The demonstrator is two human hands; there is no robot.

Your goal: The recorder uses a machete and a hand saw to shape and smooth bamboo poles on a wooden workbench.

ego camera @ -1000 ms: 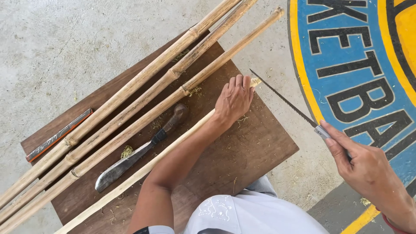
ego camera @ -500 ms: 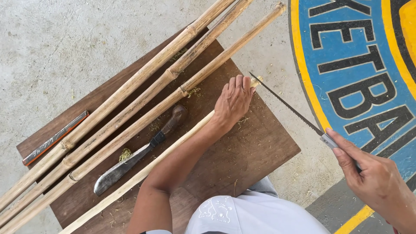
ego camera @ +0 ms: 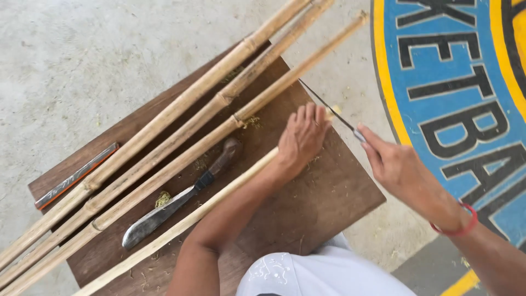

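- Head view, looking straight down: the left hand [ego camera: 300,140] is pressed palm-down, fingers closed over the top end of a thin pale bamboo stick [ego camera: 181,227], pinning it to the dark brown wooden board surface [ego camera: 307,219].
- That stick runs diagonally from the lower left corner of the board up to the hand, with its cut tip just peeking out past the fingers.
- The right hand [ego camera: 397,167] is wrapped shut around the handle of a slim straight-bladed knife [ego camera: 327,107]; the blade points up-left and its edge sits right at the stick's tip, just beside the left fingertips.
- There's a red band [ego camera: 455,226] on the right wrist.
- Three thicker tan bamboo poles [ego camera: 181,140] lie side by side across the board, parallel to the thin stick and sticking out over the concrete floor [ego camera: 82,60] at both ends.
- A broad machete with a dark wooden handle [ego camera: 175,203] lies between the lowest pole and the thin stick, nobody touching it.
- A narrow metal blade with an orange edge [ego camera: 74,176] sits at the board's left corner, well apart from both hands.
- Bits of pale shavings are scattered on the board.
- Off to the right the floor has a painted blue and yellow round marking [ego camera: 460,82].
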